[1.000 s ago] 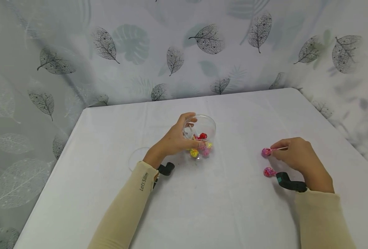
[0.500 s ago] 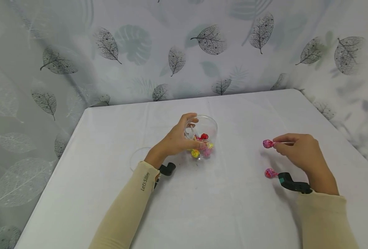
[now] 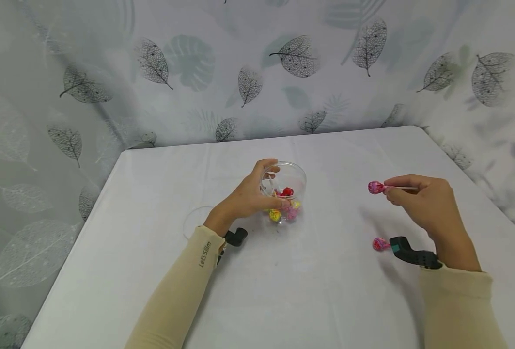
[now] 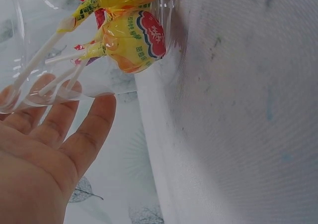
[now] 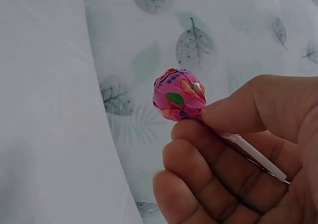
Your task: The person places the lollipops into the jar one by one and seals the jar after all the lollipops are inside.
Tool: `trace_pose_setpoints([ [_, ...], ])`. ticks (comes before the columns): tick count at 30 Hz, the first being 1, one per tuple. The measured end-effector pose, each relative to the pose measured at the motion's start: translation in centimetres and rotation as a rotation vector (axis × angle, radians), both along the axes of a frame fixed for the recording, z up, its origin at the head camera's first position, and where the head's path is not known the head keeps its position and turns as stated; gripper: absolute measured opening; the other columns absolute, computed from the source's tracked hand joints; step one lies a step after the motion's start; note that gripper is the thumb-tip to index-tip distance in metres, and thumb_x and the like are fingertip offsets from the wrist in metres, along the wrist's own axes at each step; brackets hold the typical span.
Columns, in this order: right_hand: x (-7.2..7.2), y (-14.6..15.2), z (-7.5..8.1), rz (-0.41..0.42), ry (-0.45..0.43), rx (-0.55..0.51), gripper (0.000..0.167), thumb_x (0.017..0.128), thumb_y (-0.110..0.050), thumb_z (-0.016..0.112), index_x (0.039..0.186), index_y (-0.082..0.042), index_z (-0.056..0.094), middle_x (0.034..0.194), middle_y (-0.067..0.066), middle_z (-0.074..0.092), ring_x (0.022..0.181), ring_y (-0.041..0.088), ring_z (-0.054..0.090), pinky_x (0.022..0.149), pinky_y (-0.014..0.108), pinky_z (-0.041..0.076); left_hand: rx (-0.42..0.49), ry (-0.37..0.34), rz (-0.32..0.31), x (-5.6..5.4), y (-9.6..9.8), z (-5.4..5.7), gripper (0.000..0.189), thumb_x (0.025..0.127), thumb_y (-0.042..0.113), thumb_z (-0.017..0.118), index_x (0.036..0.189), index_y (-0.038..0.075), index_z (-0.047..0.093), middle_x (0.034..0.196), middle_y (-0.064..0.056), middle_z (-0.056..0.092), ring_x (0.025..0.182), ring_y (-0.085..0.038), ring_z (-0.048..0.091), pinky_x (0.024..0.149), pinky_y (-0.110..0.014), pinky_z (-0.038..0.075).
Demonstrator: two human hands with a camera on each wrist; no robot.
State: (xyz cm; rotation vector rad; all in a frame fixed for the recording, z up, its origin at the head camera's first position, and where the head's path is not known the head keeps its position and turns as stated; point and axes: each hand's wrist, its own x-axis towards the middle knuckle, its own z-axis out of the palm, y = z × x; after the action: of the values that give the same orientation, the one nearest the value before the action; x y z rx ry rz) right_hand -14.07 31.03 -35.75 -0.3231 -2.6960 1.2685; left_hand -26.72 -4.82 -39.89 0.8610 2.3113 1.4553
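My left hand (image 3: 246,196) grips a clear plastic tub (image 3: 298,179) from its left side, the thumb in front and the fingers behind. Inside lie several wrapped lollipops; a yellow lollipop (image 4: 131,40) shows large in the left wrist view, its white stick pointing toward the fingers. Above the table at the right, my right hand (image 3: 431,198) pinches a pink lollipop (image 5: 179,95) just below its wrapped head, the white stick running back across the palm. A second pink lollipop (image 3: 380,244) lies on the table below, its stick hidden behind the wrist camera.
A clear round lid (image 3: 192,218) lies flat on the white table (image 3: 283,295), partly behind the left forearm. Leaf-patterned curtains (image 3: 222,68) hang behind and beside the table. A black camera (image 3: 414,254) is strapped to the right wrist, another (image 3: 236,237) to the left.
My right hand has lifted the pink lollipop off the table, raising it upward and away from the one lying below. The left hand and tub stay in place.
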Motion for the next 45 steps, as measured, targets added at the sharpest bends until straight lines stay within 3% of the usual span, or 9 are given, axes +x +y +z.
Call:
trace_pose_setpoints([
  [10, -0.5, -0.9, 1.3, -0.008, 0.039, -0.016, 0.033, 0.101, -0.029, 0.065, 0.121, -0.006, 0.075, 0.08, -0.023, 0.074, 0.079, -0.004, 0.069, 0.073, 0.022, 0.047, -0.005, 0.003, -0.001, -0.1, -0.1, 0.0, 0.099, 0.086, 0.029, 0.087, 0.161, 0.022, 0.023, 0.158, 0.002, 0.043, 0.146, -0.019, 0.039, 0.114, -0.057, 0.039],
  [17, -0.9, -1.4, 1.7, -0.007, 0.079, -0.036, 0.032, 0.101, -0.029, 0.065, 0.12, -0.005, 0.077, 0.081, -0.023, 0.074, 0.08, -0.003, 0.07, 0.073, 0.018, 0.048, -0.003, 0.007, -0.007, -0.1, -0.1, 0.0, 0.099, 0.086, 0.028, 0.087, 0.161, 0.022, 0.023, 0.161, -0.008, 0.041, 0.146, -0.02, 0.039, 0.114, -0.058, 0.039],
  [29, -1.4, -2.2, 2.5, 0.016, 0.119, -0.079, 0.031, 0.101, -0.025, 0.065, 0.119, -0.003, 0.076, 0.083, -0.022, 0.075, 0.082, -0.001, 0.072, 0.076, 0.015, 0.048, -0.005, 0.008, -0.003, -0.1, -0.1, 0.0, 0.098, 0.086, 0.022, 0.085, 0.162, 0.022, 0.023, 0.16, -0.003, 0.043, 0.145, -0.02, 0.04, 0.115, -0.058, 0.039],
  [35, -1.6, -2.9, 3.0, 0.021, 0.135, -0.089, 0.029, 0.101, -0.025, 0.065, 0.118, -0.005, 0.077, 0.082, -0.021, 0.075, 0.082, 0.001, 0.072, 0.076, 0.018, 0.048, -0.003, 0.004, -0.005, -0.1, -0.2, 0.0, 0.097, 0.086, 0.022, 0.084, 0.161, 0.022, 0.024, 0.159, 0.001, 0.044, 0.145, -0.02, 0.04, 0.115, -0.057, 0.039],
  [45, -1.9, -4.0, 3.6, 0.027, 0.153, -0.094, 0.029, 0.101, -0.025, 0.065, 0.118, -0.005, 0.077, 0.081, -0.022, 0.074, 0.083, 0.002, 0.072, 0.077, 0.022, 0.047, -0.006, 0.004, -0.007, -0.1, -0.2, 0.0, 0.099, 0.085, 0.027, 0.086, 0.162, 0.024, 0.023, 0.162, -0.008, 0.041, 0.146, -0.021, 0.039, 0.115, -0.058, 0.038],
])
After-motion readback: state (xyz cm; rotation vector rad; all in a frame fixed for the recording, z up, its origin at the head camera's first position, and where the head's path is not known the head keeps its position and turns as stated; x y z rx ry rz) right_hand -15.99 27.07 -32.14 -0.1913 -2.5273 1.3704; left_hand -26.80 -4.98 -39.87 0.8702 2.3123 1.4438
